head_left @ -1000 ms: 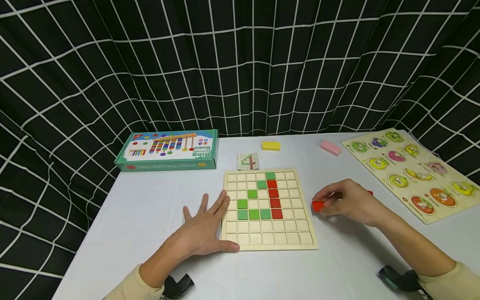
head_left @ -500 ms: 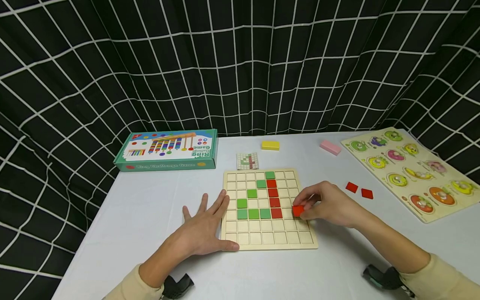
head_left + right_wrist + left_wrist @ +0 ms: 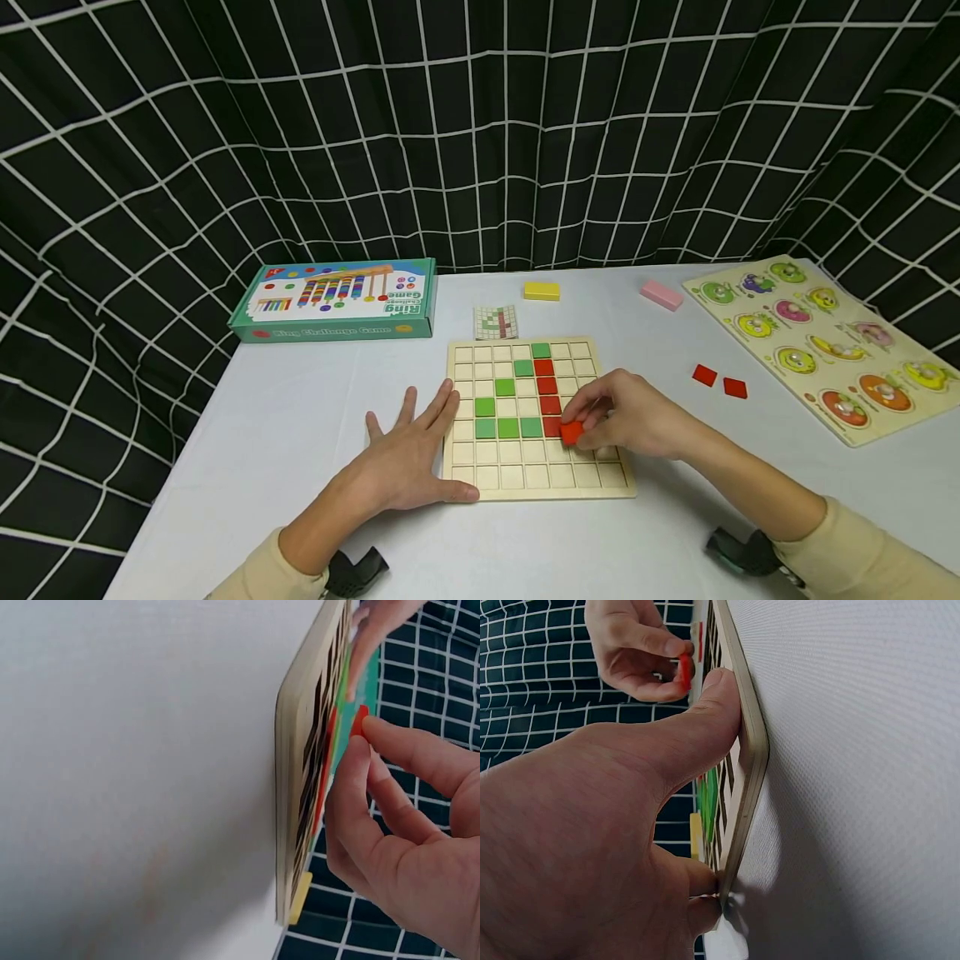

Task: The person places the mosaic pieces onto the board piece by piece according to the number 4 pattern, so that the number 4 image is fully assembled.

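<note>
A wooden grid board lies on the white table, with green tiles in a slanting line and a row, and a column of red tiles beside them. My left hand rests on the board's left edge with fingers spread; in the left wrist view its thumb presses the rim. My right hand pinches a square red tile between thumb and fingers, over the board just right of the lowest red tile. In the right wrist view this tile is tilted above the board's surface.
Two loose red tiles lie right of the board. Behind it are a small pattern card, a yellow block and a pink block. A boxed ring game stands back left; a fruit puzzle board lies at right.
My right hand has carried the red tile leftward from beside the board to over it, uncovering the two loose red tiles. My left hand has stayed in place.
</note>
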